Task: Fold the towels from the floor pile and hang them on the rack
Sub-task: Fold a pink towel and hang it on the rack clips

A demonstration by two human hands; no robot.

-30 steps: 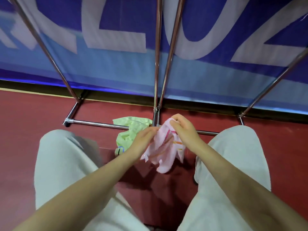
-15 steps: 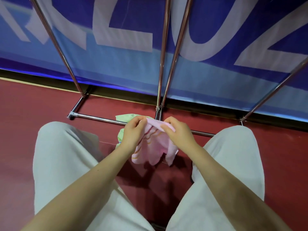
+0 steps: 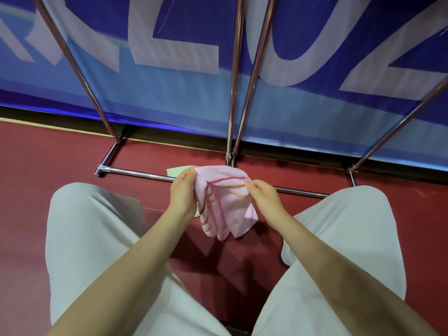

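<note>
I see my left hand (image 3: 182, 195) and right hand (image 3: 266, 197) both pinching the pink towel's (image 3: 223, 202) top edge; it hangs above the red floor (image 3: 48, 161), before the rack (image 3: 135, 172).

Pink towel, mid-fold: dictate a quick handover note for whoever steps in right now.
Left hand: grips the pink towel at its upper left edge.
Right hand: pinches the towel's upper right edge.
The towel hangs between the hands above the red floor, bunched, not yet folded flat.
A green towel lies on the floor behind it, mostly hidden, by the rack base bar.
Done: pink towel picked up. No towel shows on the visible rack bars.
Left: finish the fold, hang it, then do the green one.
</note>
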